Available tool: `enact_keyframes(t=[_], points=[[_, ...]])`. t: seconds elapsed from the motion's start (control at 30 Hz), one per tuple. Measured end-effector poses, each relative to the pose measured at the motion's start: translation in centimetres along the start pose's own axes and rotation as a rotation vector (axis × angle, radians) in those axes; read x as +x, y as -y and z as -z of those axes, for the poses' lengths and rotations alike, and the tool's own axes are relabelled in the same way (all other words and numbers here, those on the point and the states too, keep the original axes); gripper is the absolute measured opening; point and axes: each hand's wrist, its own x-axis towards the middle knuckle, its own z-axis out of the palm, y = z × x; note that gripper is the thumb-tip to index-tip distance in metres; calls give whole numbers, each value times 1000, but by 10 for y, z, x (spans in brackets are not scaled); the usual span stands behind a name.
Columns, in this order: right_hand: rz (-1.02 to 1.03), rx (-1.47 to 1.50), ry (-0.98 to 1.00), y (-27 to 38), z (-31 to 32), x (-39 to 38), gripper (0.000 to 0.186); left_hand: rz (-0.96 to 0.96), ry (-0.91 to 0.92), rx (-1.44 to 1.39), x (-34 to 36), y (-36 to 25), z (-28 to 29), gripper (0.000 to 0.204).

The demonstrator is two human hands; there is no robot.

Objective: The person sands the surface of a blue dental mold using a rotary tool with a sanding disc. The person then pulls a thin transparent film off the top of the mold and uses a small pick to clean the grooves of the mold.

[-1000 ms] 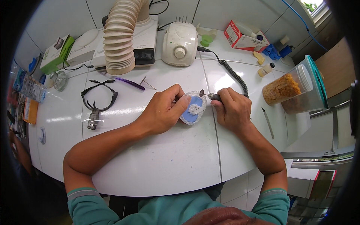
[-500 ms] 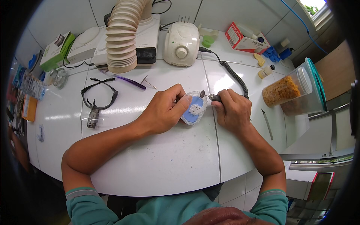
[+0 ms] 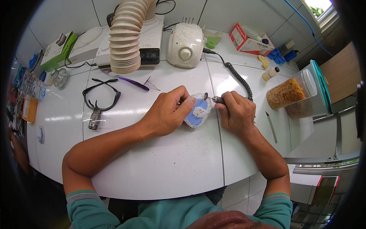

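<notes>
"So, what does the left hand (image 3: 169, 110) have?"

"It's pinching a blue and white mold (image 3: 196, 117) by its left side, thumb on top and the other fingers mostly hidden. The mold is between the two hands, over the middle of the bench (image 3: 160, 168). Whether it rests on the surface, I can't tell."

"And the right hand (image 3: 238, 110)?"

"Closed around a slim grinding tool (image 3: 219, 100), fingers wrapped near its front end. A small dark disc (image 3: 206, 96) on its tip sits at the upper right edge of the mold. I can't make out whether they touch."

"What's that coiled cord (image 3: 241, 79) behind the right hand?"

"It runs up to a white control box (image 3: 186, 47) with a round knob, standing near the back of the bench."

"Anything else close by?"

"Black glasses (image 3: 119, 100) lie to the left of the left hand, a wide ribbed hose (image 3: 125, 44) hangs behind them, and a thin knife (image 3: 271, 128) lies to the right of the right hand."
</notes>
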Motion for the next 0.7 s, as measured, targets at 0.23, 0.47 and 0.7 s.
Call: enact_keyframes(t=[0.23, 0.47, 0.7], points=[[-134, 137, -219, -13, 6, -2, 39, 5, 50, -61, 2, 2, 2, 29], [-179, 165, -242, -29, 27, -3, 37, -362, -15, 52, 7, 8, 2, 18], [34, 146, -65, -24, 22, -5, 43, -621, 4, 263, 12, 16, 7, 45]])
